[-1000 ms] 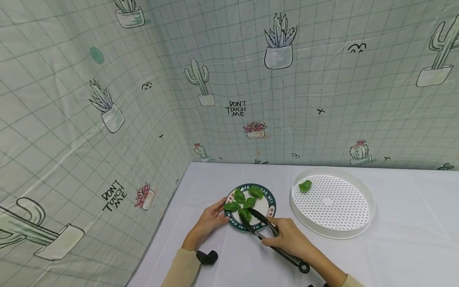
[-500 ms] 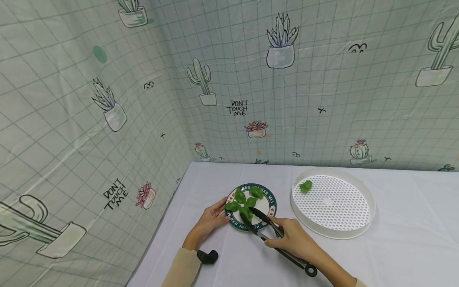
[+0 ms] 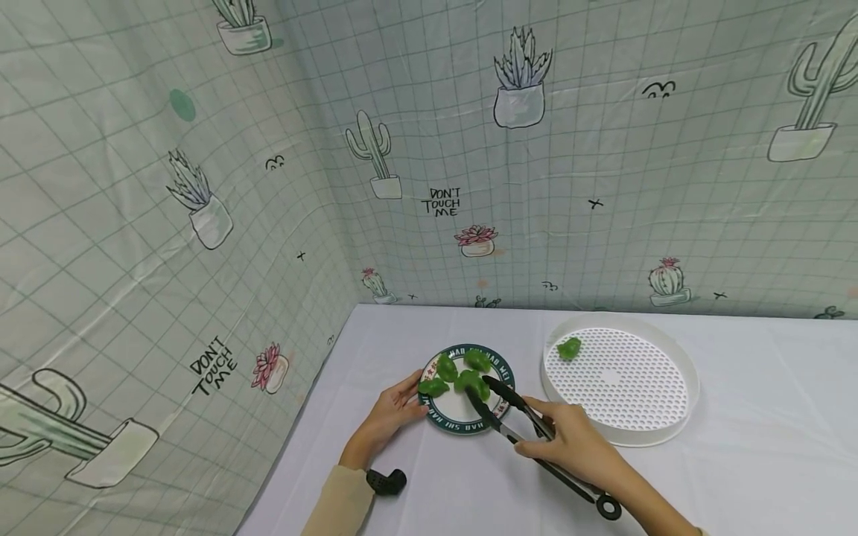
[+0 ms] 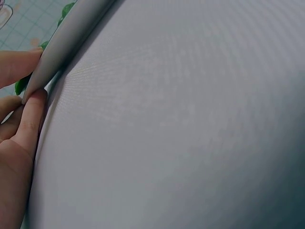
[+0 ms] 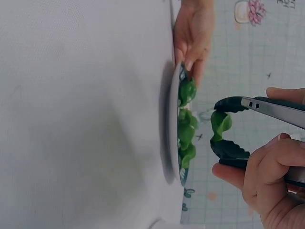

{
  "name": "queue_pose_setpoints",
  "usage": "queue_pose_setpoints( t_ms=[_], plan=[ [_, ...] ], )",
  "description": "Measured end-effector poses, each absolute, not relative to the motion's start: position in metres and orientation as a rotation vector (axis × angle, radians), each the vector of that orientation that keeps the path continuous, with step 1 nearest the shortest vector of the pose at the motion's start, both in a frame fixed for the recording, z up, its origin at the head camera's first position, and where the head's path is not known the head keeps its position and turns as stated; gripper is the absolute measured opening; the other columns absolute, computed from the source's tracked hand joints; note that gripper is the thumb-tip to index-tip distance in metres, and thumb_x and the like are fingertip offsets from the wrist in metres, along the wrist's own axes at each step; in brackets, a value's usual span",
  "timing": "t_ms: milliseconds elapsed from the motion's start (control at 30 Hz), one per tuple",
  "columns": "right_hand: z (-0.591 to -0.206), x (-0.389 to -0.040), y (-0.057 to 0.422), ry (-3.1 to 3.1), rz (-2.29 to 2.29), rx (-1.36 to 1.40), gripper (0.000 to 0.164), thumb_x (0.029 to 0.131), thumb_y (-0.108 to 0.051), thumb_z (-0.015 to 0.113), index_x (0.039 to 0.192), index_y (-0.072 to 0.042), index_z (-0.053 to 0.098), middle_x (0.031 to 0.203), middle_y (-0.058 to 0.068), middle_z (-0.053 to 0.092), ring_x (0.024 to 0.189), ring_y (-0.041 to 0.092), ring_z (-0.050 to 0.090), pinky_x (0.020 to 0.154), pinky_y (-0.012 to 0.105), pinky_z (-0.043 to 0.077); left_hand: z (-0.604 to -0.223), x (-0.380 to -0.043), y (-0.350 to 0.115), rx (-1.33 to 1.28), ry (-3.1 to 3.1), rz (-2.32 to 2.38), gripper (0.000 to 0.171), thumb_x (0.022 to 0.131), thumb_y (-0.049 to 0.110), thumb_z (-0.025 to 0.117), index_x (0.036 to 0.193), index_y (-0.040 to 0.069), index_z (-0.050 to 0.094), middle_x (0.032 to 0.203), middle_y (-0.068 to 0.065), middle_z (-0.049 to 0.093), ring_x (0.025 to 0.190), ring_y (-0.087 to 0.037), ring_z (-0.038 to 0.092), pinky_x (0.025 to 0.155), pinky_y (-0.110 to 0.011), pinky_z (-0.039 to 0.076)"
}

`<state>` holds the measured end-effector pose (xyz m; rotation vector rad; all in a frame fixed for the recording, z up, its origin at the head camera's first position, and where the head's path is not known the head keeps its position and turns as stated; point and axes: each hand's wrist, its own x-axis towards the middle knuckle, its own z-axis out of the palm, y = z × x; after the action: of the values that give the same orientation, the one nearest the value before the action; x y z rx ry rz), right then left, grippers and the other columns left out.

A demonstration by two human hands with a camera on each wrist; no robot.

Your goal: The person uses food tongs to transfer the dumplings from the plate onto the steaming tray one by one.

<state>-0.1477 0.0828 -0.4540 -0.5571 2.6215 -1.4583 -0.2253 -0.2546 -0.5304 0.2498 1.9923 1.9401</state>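
Note:
My left hand (image 3: 395,406) pinches the left rim of a small round plate (image 3: 462,427) with a green lettered border. In the left wrist view the thumb (image 4: 19,67) lies over the rim and fingers are under it. Several green leaves (image 3: 433,387), basil-like, lie on the plate. My right hand (image 3: 570,445) grips black-tipped metal tongs (image 3: 484,411). Between the tong tips is one curled green leaf (image 5: 220,125), raised above the plate in the right wrist view. In the head view that leaf overlaps those still on the plate.
Right of the plate stands a round white perforated tray (image 3: 617,387) with a raised rim. One green leaf (image 3: 568,348) lies at its upper left. A white cloth covers the table (image 3: 771,447); cactus-print curtains (image 3: 570,186) hang behind and at left.
The tongs and right hand have moved right and slightly up, now with a leaf between the tips. The plate's near part shows bare. The left hand and plate have stayed put.

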Motion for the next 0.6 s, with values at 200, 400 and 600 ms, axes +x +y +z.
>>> queue_pose_setpoints(
  t_ms=[200, 400, 600],
  plan=[
    [-0.451, -0.146, 0.096, 2.692, -1.465, -0.530, 0.072, 0.075, -0.026, 0.085, 0.129, 0.014, 0.059, 0.055, -0.010, 0.033, 0.049, 0.002, 0.029, 0.040, 0.019, 0.032, -0.530, -0.224, -0.255, 0.254, 2.006, 1.926, 0.078, 0.090, -0.007, 0.067, 0.155, -0.004, 0.025, 0.160, -0.021, 0.024, 0.147, -0.032, 0.024, 0.113, -0.026, 0.035],
    [-0.448, -0.145, 0.112, 2.760, -1.435, -0.464, 0.072, 0.075, -0.028, 0.086, 0.129, 0.012, 0.059, 0.060, -0.006, 0.040, 0.054, 0.005, 0.034, 0.043, 0.020, 0.035, -0.529, -0.224, -0.256, 0.256, 2.021, 1.915, 0.079, 0.089, -0.006, 0.068, 0.155, -0.004, 0.025, 0.160, -0.021, 0.024, 0.147, -0.032, 0.024, 0.113, -0.026, 0.035],
    [-0.446, -0.143, 0.128, 2.820, -1.371, -0.389, 0.073, 0.076, -0.031, 0.085, 0.132, 0.008, 0.060, 0.066, -0.003, 0.048, 0.060, 0.010, 0.039, 0.046, 0.022, 0.038, -0.529, -0.224, -0.256, 0.256, 1.994, 1.936, 0.078, 0.089, -0.008, 0.067, 0.155, -0.005, 0.025, 0.160, -0.022, 0.024, 0.147, -0.032, 0.024, 0.113, -0.026, 0.035]
  ],
)
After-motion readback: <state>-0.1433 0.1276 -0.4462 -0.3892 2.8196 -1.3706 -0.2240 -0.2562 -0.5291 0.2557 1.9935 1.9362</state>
